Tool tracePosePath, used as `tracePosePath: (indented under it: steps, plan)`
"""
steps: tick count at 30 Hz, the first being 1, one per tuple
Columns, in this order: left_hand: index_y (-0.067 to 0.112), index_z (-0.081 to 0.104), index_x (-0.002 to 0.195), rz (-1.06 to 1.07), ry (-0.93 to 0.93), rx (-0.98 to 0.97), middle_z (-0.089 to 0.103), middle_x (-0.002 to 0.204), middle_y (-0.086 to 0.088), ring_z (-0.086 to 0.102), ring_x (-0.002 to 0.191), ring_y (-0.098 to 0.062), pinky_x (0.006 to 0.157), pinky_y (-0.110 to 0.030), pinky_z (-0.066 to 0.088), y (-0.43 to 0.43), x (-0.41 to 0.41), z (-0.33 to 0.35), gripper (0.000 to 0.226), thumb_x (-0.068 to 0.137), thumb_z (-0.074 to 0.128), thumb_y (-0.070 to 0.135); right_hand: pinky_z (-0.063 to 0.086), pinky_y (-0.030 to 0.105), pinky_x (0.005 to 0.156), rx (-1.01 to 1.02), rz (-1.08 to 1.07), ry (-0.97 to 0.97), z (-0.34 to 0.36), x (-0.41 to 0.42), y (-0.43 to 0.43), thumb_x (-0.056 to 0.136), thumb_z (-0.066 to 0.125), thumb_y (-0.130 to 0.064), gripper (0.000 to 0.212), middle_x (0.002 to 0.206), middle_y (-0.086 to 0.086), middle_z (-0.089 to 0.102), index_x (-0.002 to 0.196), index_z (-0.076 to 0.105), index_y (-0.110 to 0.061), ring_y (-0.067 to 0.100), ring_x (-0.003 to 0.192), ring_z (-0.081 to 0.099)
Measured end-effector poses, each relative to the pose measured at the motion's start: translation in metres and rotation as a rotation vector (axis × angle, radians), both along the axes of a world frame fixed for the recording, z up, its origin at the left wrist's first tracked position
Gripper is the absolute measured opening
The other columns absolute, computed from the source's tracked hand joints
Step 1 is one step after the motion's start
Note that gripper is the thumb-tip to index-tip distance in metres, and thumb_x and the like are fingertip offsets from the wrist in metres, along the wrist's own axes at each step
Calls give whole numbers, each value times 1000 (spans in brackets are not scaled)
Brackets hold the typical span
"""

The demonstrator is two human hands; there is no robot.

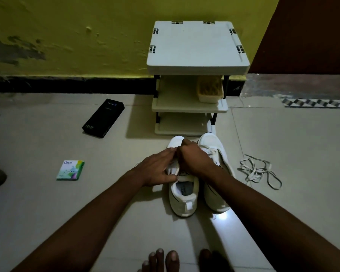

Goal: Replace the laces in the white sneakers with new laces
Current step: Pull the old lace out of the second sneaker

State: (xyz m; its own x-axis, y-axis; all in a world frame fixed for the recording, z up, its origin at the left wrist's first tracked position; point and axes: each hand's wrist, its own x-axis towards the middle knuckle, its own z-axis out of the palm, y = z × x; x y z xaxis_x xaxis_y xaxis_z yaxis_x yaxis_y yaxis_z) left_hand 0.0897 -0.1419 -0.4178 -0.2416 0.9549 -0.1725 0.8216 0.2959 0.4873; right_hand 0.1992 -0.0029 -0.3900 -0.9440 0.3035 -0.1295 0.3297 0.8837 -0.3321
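Note:
Two white sneakers stand side by side on the tiled floor, toes pointing away from me. Both my hands work over the lacing of the left sneaker (182, 195). My left hand (158, 169) rests on its left side, fingers pinching a white lace near the eyelets. My right hand (194, 160) is curled over the tongue area, gripping the lace; its fingertips are hidden. The right sneaker (216, 195) stands untouched, partly under my right wrist. A loose white lace (258, 171) lies tangled on the floor to the right.
A small white shoe rack (197, 69) stands against the yellow wall just beyond the sneakers, with a basket (210, 90) on its middle shelf. A black phone box (103, 117) and a small green packet (70, 170) lie on the floor at left. My toes (161, 260) show at the bottom.

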Motion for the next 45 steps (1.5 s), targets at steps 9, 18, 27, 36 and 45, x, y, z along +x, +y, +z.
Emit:
tracePosePath:
  steps: [9, 18, 27, 36, 45]
  plan:
    - [29, 14, 161, -34, 80, -78, 33, 162, 1, 48, 135, -21, 109, -41, 43, 3, -10, -15, 103, 79, 58, 73, 44, 40, 84, 132, -163, 111, -14, 5, -8, 94, 56, -12, 25, 122, 14, 53, 117, 55, -3, 31, 117, 45]
    - [24, 13, 162, -71, 127, -91, 28, 165, 0, 35, 145, -20, 113, -38, 35, 2, -9, -17, 111, 71, 54, 72, 44, 31, 70, -628, -460, 395, -11, 15, 5, 77, 52, 6, 20, 77, -2, 62, 78, 55, -14, 11, 74, 57]
    - [25, 16, 158, -44, 188, -43, 29, 161, 3, 31, 146, -19, 112, -50, 35, -1, 2, -21, 102, 74, 53, 71, 46, 34, 80, -603, -282, 103, 5, 2, 13, 87, 62, -3, 11, 77, 13, 69, 79, 70, -2, 26, 73, 61]
    - [24, 5, 163, -91, 285, -125, -5, 170, 11, -1, 156, -11, 123, -52, 18, -3, 4, -29, 105, 76, 34, 76, 53, 29, 74, -393, -258, -52, 11, 5, 32, 86, 70, -7, 11, 93, 14, 75, 93, 78, -5, 24, 85, 69]
    - [24, 4, 162, -87, 281, -124, 2, 170, 6, 2, 156, -14, 122, -55, 19, -2, 3, -30, 104, 78, 38, 75, 50, 19, 70, -713, -392, 307, 10, 8, 23, 94, 65, -9, 10, 86, 10, 69, 87, 67, -2, 18, 82, 68]
